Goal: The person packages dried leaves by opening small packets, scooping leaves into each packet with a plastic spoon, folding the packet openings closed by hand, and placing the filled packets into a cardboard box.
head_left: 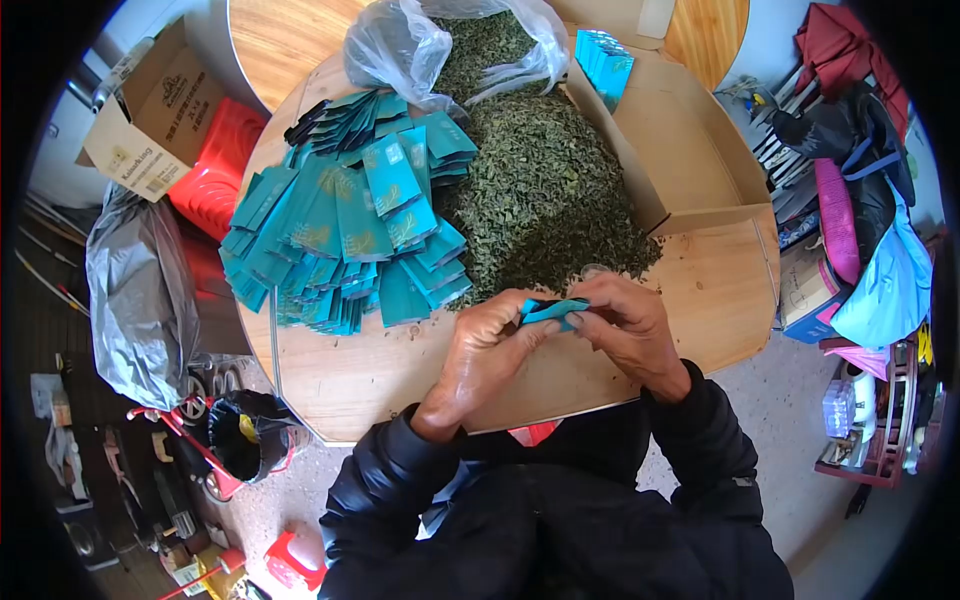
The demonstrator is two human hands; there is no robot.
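Note:
My left hand (pixel 488 346) and my right hand (pixel 632 322) both pinch a small teal packet (pixel 553 312) by its two sides, close to the table's front edge. The packet's upper edge looks parted and dark inside. Just beyond my hands lies a big heap of dried green tea leaves (pixel 545 185). A clear rounded rim (pixel 597 270) shows behind my right fingers; what it belongs to I cannot make out. Left of the heap, many flat teal packets (pixel 340 215) with gold leaf prints are piled over each other.
A clear plastic bag (pixel 408 55) of leaves opens at the back of the wooden table (pixel 400 385). At the right stands a shallow cardboard box (pixel 715 180) with upright teal packets (pixel 605 68) at its far end. A carton (pixel 160 105) rests on red stools (pixel 222 165) at left.

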